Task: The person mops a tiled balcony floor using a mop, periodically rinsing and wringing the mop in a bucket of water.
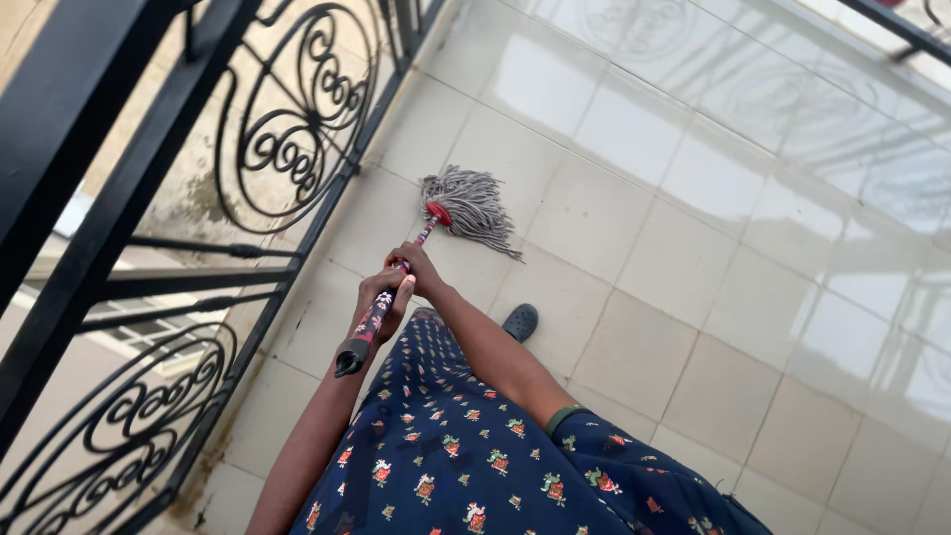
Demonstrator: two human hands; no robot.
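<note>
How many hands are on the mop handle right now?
2. The left hand grips the patterned red-and-black mop handle near its black end cap; the right hand grips it further down, nearer the grey string mop head resting on the cream tiled floor.

Both hands [396, 287] grip a mop [466, 206] on wet tiles [693, 248].

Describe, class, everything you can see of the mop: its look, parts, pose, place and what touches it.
The mop has a grey string head, a red collar and a patterned red-and-dark handle with a black end cap. It slants, head spread on the pale tiled floor near the black iron railing. The left hand grips near the cap, the right hand further down.
</note>
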